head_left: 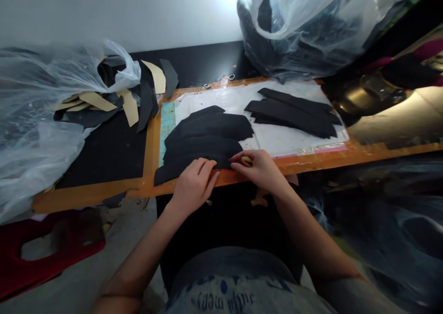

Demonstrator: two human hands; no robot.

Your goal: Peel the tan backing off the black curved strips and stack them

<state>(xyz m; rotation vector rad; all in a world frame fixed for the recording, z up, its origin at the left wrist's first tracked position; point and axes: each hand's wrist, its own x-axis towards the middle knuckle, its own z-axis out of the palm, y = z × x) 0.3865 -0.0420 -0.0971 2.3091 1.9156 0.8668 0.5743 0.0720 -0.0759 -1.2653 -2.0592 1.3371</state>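
Observation:
Overlapping dark, flat cut pieces [207, 127] lie fanned out on the white-covered board, the nearest reaching the table's front edge. My left hand [195, 184] is closed at that nearest piece, fingertips on top and thumb low by the edge. Just to the right, my right hand [259, 168] is pinched at the same piece's right end. A small tool with a rounded tan end [247, 160] sits in its fingers; its tip is too small to make out. More dark strips [294, 113] lie stacked at the right of the board.
A clear plastic bag [31, 120] with tan and dark pieces [98, 101] spills over the left side. Another filled bag [311, 32] stands at the back right. Two small metal bits, one a ring [231, 77], lie behind the board. A red stool [51, 244] is at lower left.

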